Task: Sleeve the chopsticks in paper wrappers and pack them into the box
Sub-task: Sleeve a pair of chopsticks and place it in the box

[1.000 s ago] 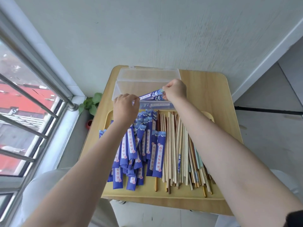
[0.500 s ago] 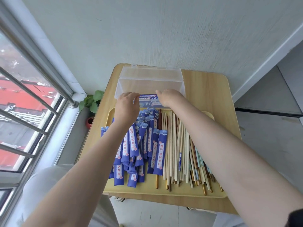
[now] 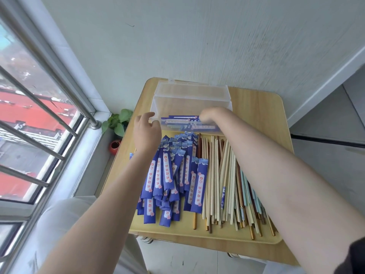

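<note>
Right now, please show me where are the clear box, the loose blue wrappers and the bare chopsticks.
clear box (image 3: 189, 104): head view, on its bare far wall.
blue wrappers (image 3: 166, 173): head view, middle of the pile on the tray.
bare chopsticks (image 3: 221, 175): head view, mid-length of the pale sticks.

The open clear plastic box (image 3: 189, 103) at the wooden table's (image 3: 258, 115) far edge has bare floor behind its blue sleeved pairs (image 3: 181, 121); the raised lid blocks the back. Blue wrappers (image 3: 169, 175) and loose chopsticks (image 3: 223, 175) cover the tray. The table's far right corner lies bare.
</note>
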The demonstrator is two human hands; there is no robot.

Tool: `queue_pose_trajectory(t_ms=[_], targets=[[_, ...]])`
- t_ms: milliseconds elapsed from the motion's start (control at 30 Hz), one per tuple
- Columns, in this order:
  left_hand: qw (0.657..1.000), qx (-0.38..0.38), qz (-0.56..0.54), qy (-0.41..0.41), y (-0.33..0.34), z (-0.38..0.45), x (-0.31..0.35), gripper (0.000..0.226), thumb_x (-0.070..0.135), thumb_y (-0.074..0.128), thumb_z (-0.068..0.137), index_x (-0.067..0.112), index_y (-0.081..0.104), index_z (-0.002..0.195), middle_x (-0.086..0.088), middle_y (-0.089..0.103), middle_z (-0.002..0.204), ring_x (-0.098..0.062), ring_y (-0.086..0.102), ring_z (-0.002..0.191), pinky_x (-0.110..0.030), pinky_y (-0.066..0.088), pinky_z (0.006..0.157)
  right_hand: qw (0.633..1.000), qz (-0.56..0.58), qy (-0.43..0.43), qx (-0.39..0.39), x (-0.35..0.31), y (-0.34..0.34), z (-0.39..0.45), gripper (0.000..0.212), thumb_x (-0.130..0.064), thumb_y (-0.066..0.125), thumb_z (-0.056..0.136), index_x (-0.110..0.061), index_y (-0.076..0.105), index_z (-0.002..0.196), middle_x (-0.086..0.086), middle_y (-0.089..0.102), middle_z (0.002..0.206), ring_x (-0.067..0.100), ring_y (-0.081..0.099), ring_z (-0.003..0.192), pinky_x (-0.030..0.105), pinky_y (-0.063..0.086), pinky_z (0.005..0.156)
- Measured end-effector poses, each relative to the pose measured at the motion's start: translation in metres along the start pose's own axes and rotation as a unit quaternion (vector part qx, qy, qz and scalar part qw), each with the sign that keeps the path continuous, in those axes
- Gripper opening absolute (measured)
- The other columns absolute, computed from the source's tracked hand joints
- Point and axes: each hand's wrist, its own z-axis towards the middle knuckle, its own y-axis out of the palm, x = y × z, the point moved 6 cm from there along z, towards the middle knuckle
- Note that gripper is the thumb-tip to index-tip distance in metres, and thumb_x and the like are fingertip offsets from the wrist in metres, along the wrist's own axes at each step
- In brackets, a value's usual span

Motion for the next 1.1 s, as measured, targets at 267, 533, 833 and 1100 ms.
queue_pose_trajectory(t_ms=[267, 533, 833, 1100], targets=[[1.0, 0.015, 0.02, 0.01, 0.004, -0.002, 0.004, 0.037, 0.01, 0.044, 0.097, 0.012, 0.06, 0.131, -0.001, 0.05, 0.139, -0.01, 0.05, 0.095, -0.023, 0.035, 0.08, 0.995, 0.098, -0.014, -0.001, -0.005, -0.005, -0.01, 0.03, -0.008, 0.031, 0.105, 0.006, 0.057, 0.111, 0.021, 0.053, 0.108, 0.022, 0.054, 0.065, 0.033, 0.044, 0.063], [0.993, -0.005, 0.11, 0.03, -0.002, -0.025, 0.01, 0.019, 0.017, 0.047, 0.095, 0.013, 0.059, 0.109, -0.004, 0.056, 0.104, -0.015, 0.045, 0.074, -0.028, 0.032, 0.059, 0.938, 0.205, -0.103, 0.258, 0.005, -0.021, -0.046, 0.023, -0.007, 0.04, 0.092, -0.01, 0.043, 0.07, 0.004, 0.044, 0.068, 0.02, 0.042, 0.06, 0.033, 0.035, 0.054], [0.938, -0.146, 0.313, 0.035, -0.001, -0.062, -0.021, 0.025, 0.032, 0.063, 0.087, 0.007, 0.058, 0.091, -0.003, 0.055, 0.08, -0.021, 0.048, 0.069, -0.028, 0.033, 0.053, 0.983, 0.163, -0.084, 0.029, -0.013, 0.089, -0.092, 0.03, -0.02, 0.046, 0.097, 0.001, 0.066, 0.087, 0.004, 0.068, 0.057, 0.013, 0.055, 0.034, 0.022, 0.044, 0.048], [0.956, -0.153, 0.251, 0.011, 0.003, -0.078, -0.03, 0.044, 0.03, 0.072, 0.08, 0.011, 0.037, 0.061, -0.002, 0.04, 0.054, -0.018, 0.033, 0.049, -0.024, 0.022, 0.045, 0.964, 0.227, -0.105, 0.088, -0.014, 0.111, -0.107, 0.025, -0.022, 0.046, 0.093, -0.01, 0.054, 0.072, 0.01, 0.063, 0.068, 0.026, 0.059, 0.055, 0.033, 0.047, 0.059]])
